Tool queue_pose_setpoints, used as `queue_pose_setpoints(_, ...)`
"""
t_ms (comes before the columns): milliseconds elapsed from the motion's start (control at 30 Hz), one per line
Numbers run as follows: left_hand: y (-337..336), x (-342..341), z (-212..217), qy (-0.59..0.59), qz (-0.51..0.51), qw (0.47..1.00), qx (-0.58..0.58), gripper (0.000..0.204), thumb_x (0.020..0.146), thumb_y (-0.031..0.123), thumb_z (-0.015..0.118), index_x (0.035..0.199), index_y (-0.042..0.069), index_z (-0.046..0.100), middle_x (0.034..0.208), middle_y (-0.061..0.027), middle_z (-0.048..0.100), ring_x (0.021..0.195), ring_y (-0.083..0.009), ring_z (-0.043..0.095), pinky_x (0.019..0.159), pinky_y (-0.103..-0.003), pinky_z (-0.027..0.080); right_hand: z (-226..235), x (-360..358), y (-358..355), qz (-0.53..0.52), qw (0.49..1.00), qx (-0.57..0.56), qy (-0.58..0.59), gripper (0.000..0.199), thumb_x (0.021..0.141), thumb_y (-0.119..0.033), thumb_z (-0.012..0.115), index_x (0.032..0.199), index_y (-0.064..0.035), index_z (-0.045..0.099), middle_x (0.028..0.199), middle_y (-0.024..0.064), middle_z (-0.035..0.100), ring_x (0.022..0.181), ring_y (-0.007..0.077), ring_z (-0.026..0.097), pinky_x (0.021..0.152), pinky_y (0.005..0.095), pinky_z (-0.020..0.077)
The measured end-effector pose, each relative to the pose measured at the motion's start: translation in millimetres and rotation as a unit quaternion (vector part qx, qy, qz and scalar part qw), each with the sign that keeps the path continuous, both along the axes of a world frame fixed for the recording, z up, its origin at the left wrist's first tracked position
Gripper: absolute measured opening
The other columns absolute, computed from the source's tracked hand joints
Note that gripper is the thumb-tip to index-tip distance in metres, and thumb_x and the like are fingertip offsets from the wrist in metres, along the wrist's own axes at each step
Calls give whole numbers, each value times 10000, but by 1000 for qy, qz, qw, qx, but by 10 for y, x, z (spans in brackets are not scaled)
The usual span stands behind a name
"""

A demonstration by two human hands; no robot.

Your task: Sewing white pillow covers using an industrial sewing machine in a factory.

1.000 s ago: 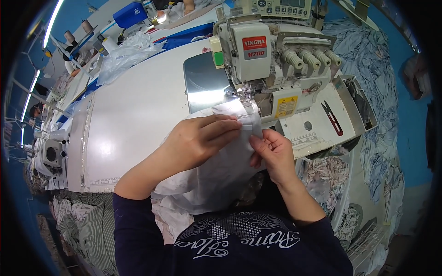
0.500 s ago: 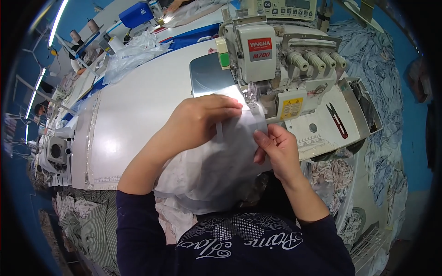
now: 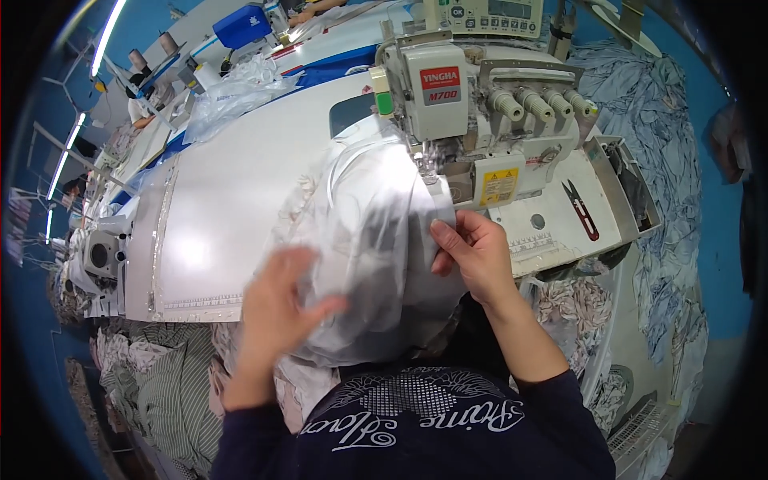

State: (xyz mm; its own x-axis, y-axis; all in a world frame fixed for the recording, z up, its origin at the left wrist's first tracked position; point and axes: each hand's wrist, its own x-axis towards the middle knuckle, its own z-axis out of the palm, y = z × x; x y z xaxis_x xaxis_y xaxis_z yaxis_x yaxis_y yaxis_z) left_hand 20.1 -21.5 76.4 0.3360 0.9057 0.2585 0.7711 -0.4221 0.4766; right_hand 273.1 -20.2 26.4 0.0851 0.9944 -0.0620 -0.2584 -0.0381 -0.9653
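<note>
Broad white tabletop (image 3: 216, 232), with a long curve of near edge on the left and a ruler strip along it. Toward the far right corner, a pale multi-thread sewing machine (image 3: 436, 124), lit around the needle. From under that lit area down past the near edge toward the lap, a wrinkled sheet of thin white fabric (image 3: 384, 256). Below the near edge, toward the left corner, bunched striped cloth (image 3: 180, 392).

Near the near edge, at the left side of the fabric, the blurred left hand (image 3: 284, 300): loose grip, thumb spread well away from the fingers, apparently nothing held; contact with the cloth impossible to tell. Toward the near right corner, the right hand (image 3: 476, 256): thumb against fingers in a close pinch on the fabric's right border. Smallest, near the right edge of the tabletop, red-handled snips (image 3: 582, 212).

Step in hand, by judgement: guiding the fabric's border into the machine. Next move, probably: a call for flattening loose folds on the left and aligning the pinched border with the needle, fingertips well clear.
</note>
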Motion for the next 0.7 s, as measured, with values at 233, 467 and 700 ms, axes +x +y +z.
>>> queue_pose_setpoints(233,-609,-312,-1158,-100,133,979,121,208,746,-53,626,917,11,528,948,-91,591,657,-129,575,526,-220,464,15,-12,11,27,998,43,28,193,860,-208,632,832,-24,578,583,15,565,458,84,545,423,194,414)
queue_pose_setpoints(467,-486,-493,-1082,-444,128,887,19,59,890,-49,439,899,7,421,903,-123,582,700,-137,598,617,-236,495,-15,-28,-2,29,997,51,45,197,868,-217,621,837,-27,579,591,11,566,466,79,543,427,195,410)
queue_pose_setpoints(700,-351,-521,-928,-512,107,849,74,194,901,7,495,922,73,314,916,-97,493,691,-132,558,648,-231,473,-22,-9,-10,30,997,44,53,193,874,-212,612,864,-20,588,628,16,578,471,78,545,433,197,420)
